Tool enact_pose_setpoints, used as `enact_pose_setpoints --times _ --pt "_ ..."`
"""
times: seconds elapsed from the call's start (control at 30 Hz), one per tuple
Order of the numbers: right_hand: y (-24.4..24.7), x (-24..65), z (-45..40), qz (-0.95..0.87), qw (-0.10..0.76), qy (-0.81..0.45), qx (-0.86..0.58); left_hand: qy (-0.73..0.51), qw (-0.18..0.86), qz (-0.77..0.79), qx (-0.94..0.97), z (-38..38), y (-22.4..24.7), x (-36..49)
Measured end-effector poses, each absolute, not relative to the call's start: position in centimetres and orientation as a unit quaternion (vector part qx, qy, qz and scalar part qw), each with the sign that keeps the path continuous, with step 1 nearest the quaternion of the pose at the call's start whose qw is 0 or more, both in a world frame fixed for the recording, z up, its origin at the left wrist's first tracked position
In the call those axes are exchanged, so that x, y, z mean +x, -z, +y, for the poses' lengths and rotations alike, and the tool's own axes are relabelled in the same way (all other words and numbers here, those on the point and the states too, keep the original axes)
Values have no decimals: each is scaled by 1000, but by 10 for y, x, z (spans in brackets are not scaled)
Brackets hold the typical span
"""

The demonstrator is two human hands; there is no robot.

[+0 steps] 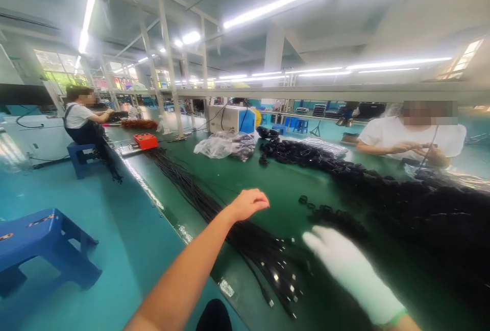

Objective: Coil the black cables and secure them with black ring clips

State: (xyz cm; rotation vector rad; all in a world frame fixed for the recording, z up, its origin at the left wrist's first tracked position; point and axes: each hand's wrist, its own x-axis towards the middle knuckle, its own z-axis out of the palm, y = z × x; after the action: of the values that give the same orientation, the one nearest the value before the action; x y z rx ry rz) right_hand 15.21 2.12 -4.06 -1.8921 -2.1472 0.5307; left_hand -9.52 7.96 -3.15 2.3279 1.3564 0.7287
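My left hand (250,204) is bare and hovers over the green tabletop, just above a long bundle of black cables (191,188). Its fingers are bent and held together, and nothing shows in them. The near cable ends carry small metal connectors (275,276), which fan out below this hand. My right hand (337,254), in a white glove with a green cuff, reaches over the table with its fingers stretched out, slightly blurred. It is nearest to a small heap of black ring-like pieces (337,218); whether it touches them I cannot tell.
A large heap of black coiled pieces (421,203) fills the table's right side. Behind lie clear plastic bags (218,145), a blue-and-white machine (233,119) and a red box (146,141). Co-workers sit across (413,139) and far left (82,116). A blue stool (42,239) stands left.
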Motion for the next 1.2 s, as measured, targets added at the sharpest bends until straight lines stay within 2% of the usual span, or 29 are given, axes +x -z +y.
enact_pose_setpoints --times 0.03,0.1,0.13,0.27,0.4,0.63,0.87,0.97,1.1,1.2 --pt "32 161 22 -722 157 -221 -637 -274 177 462 824 76 22 -91" --pt "17 173 19 -682 283 -432 -518 -309 180 433 827 68 2 -82" --pt "12 174 15 -654 309 -528 -445 -325 180 422 827 64 -7 -78" --pt "16 165 -6 -553 227 -749 -287 -350 150 405 831 43 -35 -50" --pt "38 160 -22 -402 191 -886 -134 -230 144 358 893 9 -39 -13" --pt "48 170 -42 -324 203 -920 -83 -146 255 331 897 -12 -35 5" --pt "40 177 -48 -318 199 -926 -51 -217 290 274 891 -3 -30 29" --pt "40 185 -48 -320 286 -902 -42 -212 246 282 903 12 -7 32" --pt "30 212 -39 -271 490 -828 -28 -165 76 432 883 21 33 11" --pt "20 233 -28 -234 580 -778 -60 -149 45 424 892 -1 57 -1"
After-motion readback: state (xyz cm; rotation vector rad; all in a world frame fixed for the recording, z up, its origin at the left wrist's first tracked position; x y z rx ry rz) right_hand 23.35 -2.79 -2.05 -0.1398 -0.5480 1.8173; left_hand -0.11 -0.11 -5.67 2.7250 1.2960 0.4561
